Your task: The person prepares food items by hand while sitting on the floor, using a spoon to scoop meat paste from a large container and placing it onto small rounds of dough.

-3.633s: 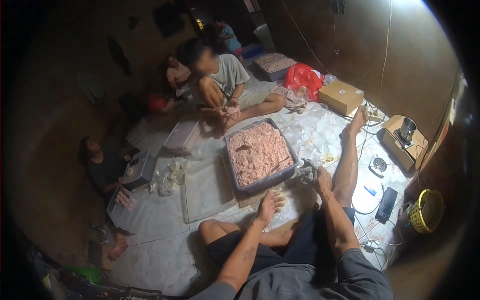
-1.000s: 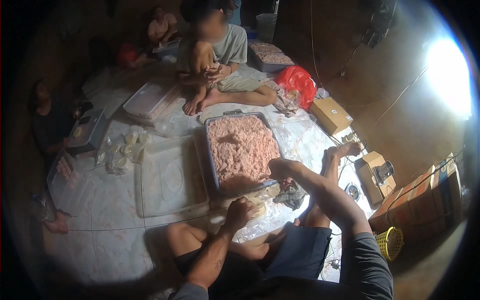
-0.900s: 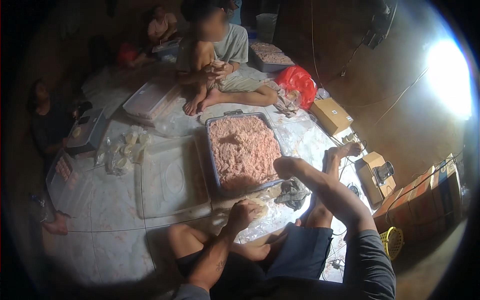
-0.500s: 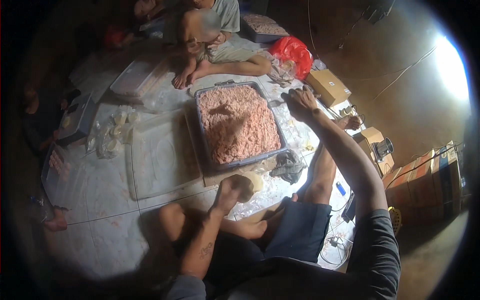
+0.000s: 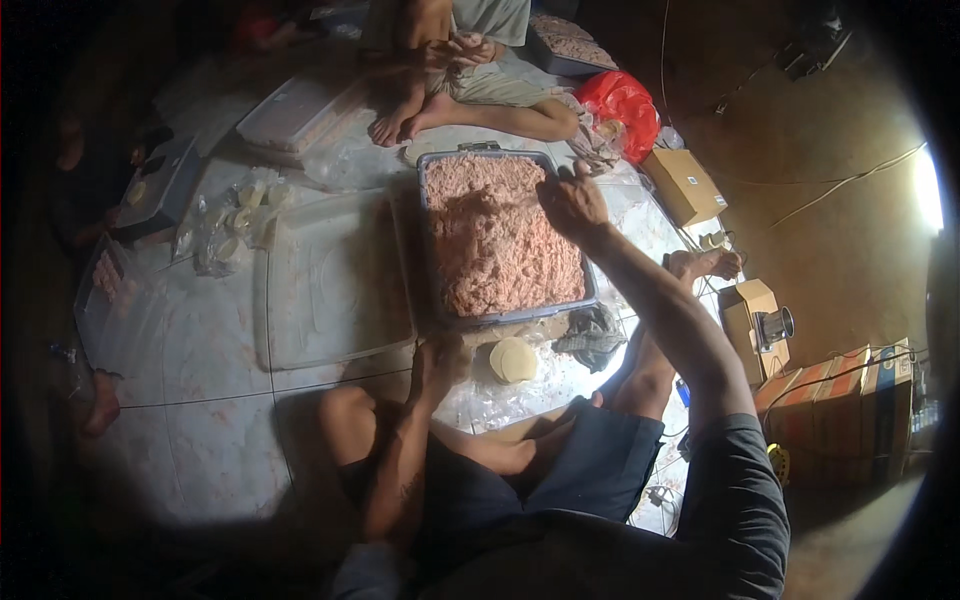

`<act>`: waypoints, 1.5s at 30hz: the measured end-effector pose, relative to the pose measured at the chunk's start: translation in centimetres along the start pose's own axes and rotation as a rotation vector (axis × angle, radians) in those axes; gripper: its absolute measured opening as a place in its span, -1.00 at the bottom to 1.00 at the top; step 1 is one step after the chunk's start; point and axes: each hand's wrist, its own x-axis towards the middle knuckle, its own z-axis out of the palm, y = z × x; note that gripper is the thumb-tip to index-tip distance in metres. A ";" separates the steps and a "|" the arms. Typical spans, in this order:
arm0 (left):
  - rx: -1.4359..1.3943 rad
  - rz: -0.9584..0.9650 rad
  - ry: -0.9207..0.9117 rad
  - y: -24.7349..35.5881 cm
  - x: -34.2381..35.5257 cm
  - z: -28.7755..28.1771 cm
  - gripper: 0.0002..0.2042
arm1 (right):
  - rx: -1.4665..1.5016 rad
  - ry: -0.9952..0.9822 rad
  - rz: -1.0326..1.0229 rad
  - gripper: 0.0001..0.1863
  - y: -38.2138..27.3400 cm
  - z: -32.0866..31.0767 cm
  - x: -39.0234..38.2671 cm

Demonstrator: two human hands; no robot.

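Note:
A grey-blue tub (image 5: pixel 590 290) full of pink minced filling (image 5: pixel 505 235) stands in front of me. My right hand (image 5: pixel 575 207) is closed above the tub's far right edge; what it grips is hidden. In shadow just below the tub's near left corner, my left hand (image 5: pixel 438 366) has its fingers curled, and I cannot make out what is in them. Beside it, to the right, a stack of round pale dough wrappers (image 5: pixel 513 360) lies on clear plastic (image 5: pixel 480 405).
A translucent lid or tray (image 5: pixel 340 290) lies left of the tub, with bagged wrappers (image 5: pixel 235 225) beyond. A co-worker's hands (image 5: pixel 460 50) are at the back. A red plastic bag (image 5: pixel 620 110), cardboard boxes (image 5: pixel 685 187) and a dark crumpled bag (image 5: pixel 592 335) lie to the right.
My right hand has shifted left to the tub's edge; the flat tool seen by it earlier no longer shows. My left hand has drawn left, uncovering the wrapper stack. The view has shifted slightly.

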 end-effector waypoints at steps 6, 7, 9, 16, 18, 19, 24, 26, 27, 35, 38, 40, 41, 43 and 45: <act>0.121 -0.084 0.161 -2.8 2.0 0.8 -0.60 | 0.152 -0.097 -0.117 -0.98 -6.6 -2.0 -6.0; 0.103 -0.082 0.117 -2.6 2.4 0.6 -0.59 | 0.163 -0.099 -0.150 -0.98 -6.5 -2.5 -6.2; 0.006 -0.002 0.097 -2.5 2.1 0.3 -0.61 | 0.187 -0.099 -0.221 -0.98 -5.9 -3.4 -6.5; 0.135 0.012 0.167 -2.7 0.6 1.1 -0.62 | 0.228 -0.057 -0.115 -0.93 -3.5 -1.6 -6.0; 0.134 0.002 0.195 -2.7 0.3 0.3 -0.64 | 0.055 -0.008 -0.307 -0.87 -5.8 -2.5 -5.8; 0.144 0.001 0.140 -1.8 0.0 0.0 -0.67 | 0.071 -0.068 -0.345 -0.86 -6.1 -3.2 -6.3; 0.145 -0.003 -0.183 3.3 -0.6 -0.1 -0.78 | 0.006 -0.061 -0.231 -0.83 -3.1 -3.7 -6.5; 0.090 -0.045 -0.224 3.5 -0.9 0.2 -0.81 | 0.007 0.000 -0.087 -0.83 -1.7 -2.5 -5.3; 0.054 -0.014 -0.210 3.0 -1.3 0.5 -0.81 | 0.130 -0.004 -0.077 -0.84 -2.8 -1.9 -6.1; -0.282 -0.034 -0.251 1.0 -1.4 -0.2 -0.81 | 0.326 -0.284 0.081 -0.84 -5.9 -5.6 -11.9; -0.735 -0.273 -0.345 3.7 -2.3 1.6 -0.64 | 0.694 -0.288 0.455 -0.85 -5.3 -7.1 -15.0; -0.955 -0.320 -0.424 6.8 -2.8 3.0 -0.37 | 1.065 -0.160 0.615 -0.83 -6.1 -8.6 -16.8; -1.057 -0.296 -0.474 7.5 -2.3 3.2 -0.32 | 1.093 -0.124 0.635 -0.82 -6.9 -9.6 -16.9; -1.259 -0.247 -0.578 8.6 -1.8 4.3 -0.21 | 1.146 -0.056 0.678 -0.76 -9.0 -11.3 -17.2; -1.268 -0.207 -0.557 10.5 -2.1 6.4 -0.13 | 1.095 0.194 0.565 -0.73 -11.2 -9.8 -18.8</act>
